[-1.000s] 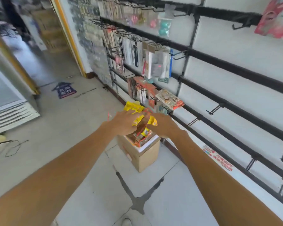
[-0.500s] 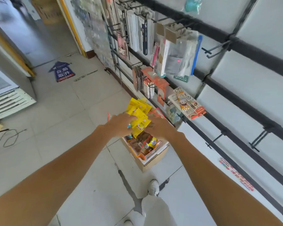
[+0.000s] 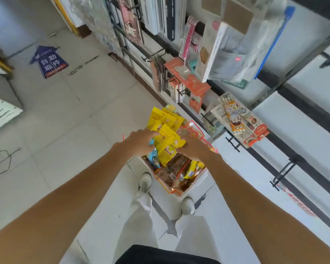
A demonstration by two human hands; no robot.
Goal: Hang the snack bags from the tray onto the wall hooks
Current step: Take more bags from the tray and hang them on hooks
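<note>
Held a fan of yellow snack bags (image 3: 167,145) straight above the tray (image 3: 197,181) in the left grip (image 3: 141,141), curled round the fan's edge. Touched the same fan from the tray's wall side with the right grip (image 3: 194,149); could not tell whether pinching. Counted at least five yellow bags, long axes running past the tray's far end. Saw brown bags (image 3: 176,166) lying in the tray, uncounted. Spotted two bare wall hooks (image 3: 232,144) beyond the tray's wall side, nearer the right grip.

Snack bags (image 3: 171,168) lie in the tray (image 3: 197,182) left of wall hooks (image 3: 231,143).
</note>
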